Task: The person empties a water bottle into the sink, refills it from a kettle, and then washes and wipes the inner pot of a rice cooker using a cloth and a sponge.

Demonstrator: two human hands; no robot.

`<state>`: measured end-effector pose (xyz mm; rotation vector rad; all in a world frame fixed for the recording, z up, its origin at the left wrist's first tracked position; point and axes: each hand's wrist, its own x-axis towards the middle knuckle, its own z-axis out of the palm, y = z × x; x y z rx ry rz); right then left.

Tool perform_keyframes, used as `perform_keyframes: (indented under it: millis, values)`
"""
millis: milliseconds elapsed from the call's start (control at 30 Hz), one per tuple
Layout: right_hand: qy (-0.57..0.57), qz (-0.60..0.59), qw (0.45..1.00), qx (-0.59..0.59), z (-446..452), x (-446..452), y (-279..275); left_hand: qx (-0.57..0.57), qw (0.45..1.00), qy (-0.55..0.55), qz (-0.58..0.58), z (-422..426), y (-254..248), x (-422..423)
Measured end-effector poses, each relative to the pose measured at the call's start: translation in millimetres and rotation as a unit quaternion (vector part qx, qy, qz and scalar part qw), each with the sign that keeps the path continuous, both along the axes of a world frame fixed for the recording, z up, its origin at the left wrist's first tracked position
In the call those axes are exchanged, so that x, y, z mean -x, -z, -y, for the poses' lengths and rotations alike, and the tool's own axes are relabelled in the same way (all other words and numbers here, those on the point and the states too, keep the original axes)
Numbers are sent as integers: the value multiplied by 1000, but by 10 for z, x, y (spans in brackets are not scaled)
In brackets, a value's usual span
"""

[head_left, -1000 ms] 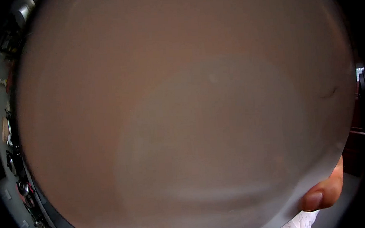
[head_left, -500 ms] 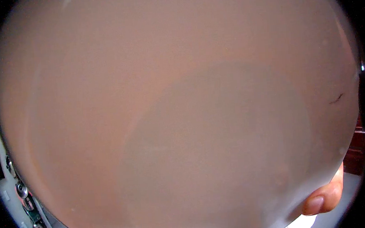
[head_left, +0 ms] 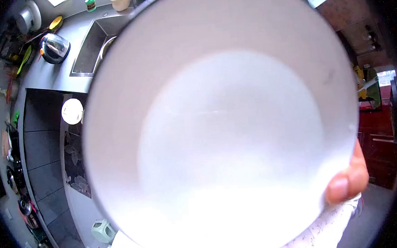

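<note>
A large round pale plate or lid point(head_left: 230, 122) fills most of the view, held very close to the camera. My right hand point(head_left: 348, 179) grips its lower right edge, with the thumb on the face turned toward me and the other fingers mostly hidden behind. A small dark mark shows near the object's right side. Its lower part is washed out by glare. My left hand does not appear.
A steel sink point(head_left: 87, 53) is set in the counter at the upper left, beside a kettle point(head_left: 55, 47). A green bottle point(head_left: 90, 3) stands behind the sink. Red cabinets point(head_left: 377, 146) are on the right. Pans line the far left.
The round object has moved away from the camera and looks smaller and brighter, so the sink, kettle and counter now show. My right hand has shifted slightly up, still gripping the edge.
</note>
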<state>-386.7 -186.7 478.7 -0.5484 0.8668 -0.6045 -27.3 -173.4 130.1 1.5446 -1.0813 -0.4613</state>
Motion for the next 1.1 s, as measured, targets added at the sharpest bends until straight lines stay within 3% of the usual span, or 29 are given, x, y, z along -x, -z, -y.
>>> perform_keyframes:
  millis: [67, 133, 167, 500, 733, 1100]
  values:
    - [12, 4, 1000, 18, 124, 69, 167, -4, 1000, -3, -13, 192, -51, 381]
    - [16, -16, 999, 32, -543, -1834, 306, 13, 999, -25, -47, -632, -94, -1842]
    - [32, -15, 999, 33, -656, -2215, 565, 14, 998, -31, -58, -775, -24, -2201]
    - [164, 27, 985, 33, -478, -2389, 2523, -7, 999, 23, -38, -940, -49, -2202]
    - [298, 49, 953, 26, -383, -2430, 3608, -7, 998, 60, -5, -969, -61, -2221]
    - [361, 60, 931, 8, -271, -2443, 4171, -64, 989, 130, 39, -998, -90, -1998]
